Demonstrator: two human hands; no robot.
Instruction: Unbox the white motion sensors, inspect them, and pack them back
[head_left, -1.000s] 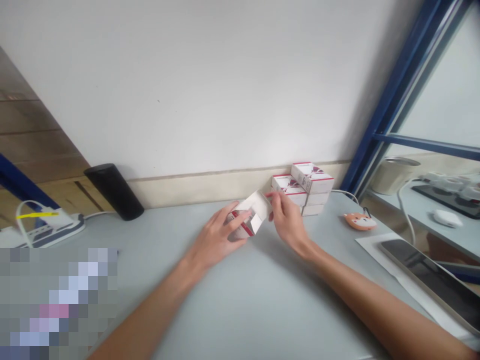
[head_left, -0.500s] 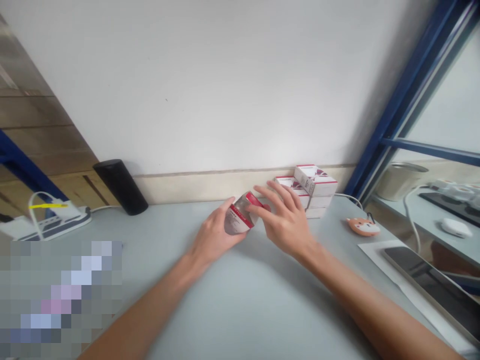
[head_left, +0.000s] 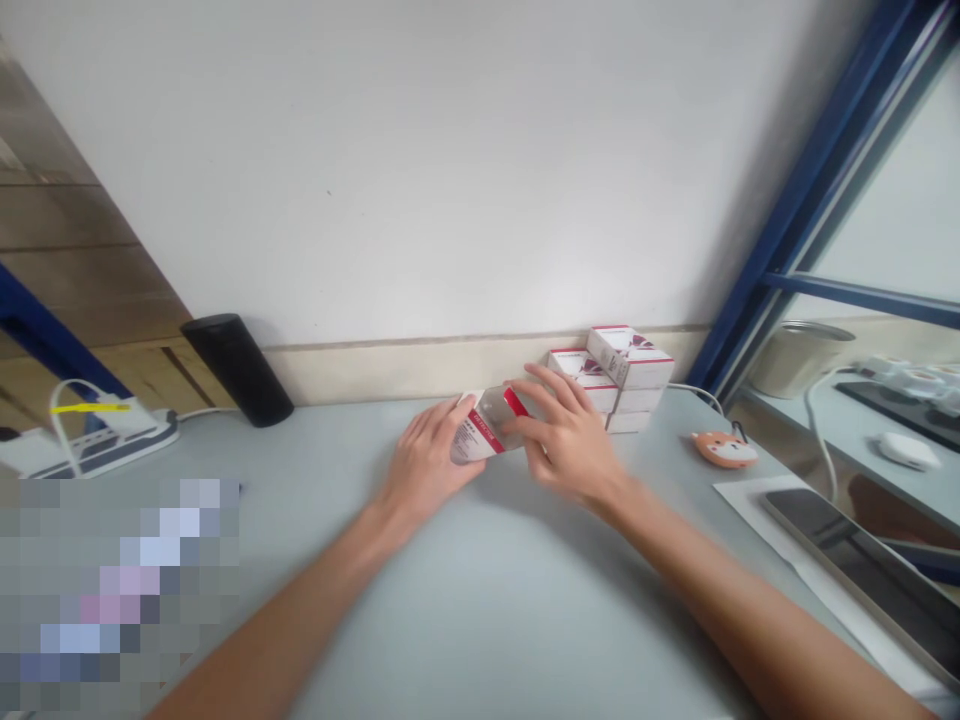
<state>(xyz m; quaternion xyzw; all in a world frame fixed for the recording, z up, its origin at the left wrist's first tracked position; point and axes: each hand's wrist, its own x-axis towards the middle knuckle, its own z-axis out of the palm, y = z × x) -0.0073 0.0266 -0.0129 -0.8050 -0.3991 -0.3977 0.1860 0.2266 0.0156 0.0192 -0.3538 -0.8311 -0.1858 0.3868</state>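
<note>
A small white-and-red carton (head_left: 474, 438) is tilted over the table, its right end open with a grey inside and a raised red flap. My left hand (head_left: 427, 455) is wrapped round its left side and holds it. At the open end, the fingers of my right hand (head_left: 566, 430) are curved onto the flap and the edge of the carton. Its thumb is mostly hidden. Behind my right hand, several similar white-and-red cartons (head_left: 637, 375) are stacked against the wall.
A black cylinder (head_left: 238, 370) stands at the back left beside a power strip (head_left: 112, 445). On the right are an orange animal-face case (head_left: 724, 449), a phone-like dark slab (head_left: 862, 570) on white paper, and a blue frame post (head_left: 787, 200). A pixelated patch covers the lower left.
The carton has turned slightly, so its open end and red flap show more plainly. My right fingers have closed in on that end. My left hand keeps its hold.
</note>
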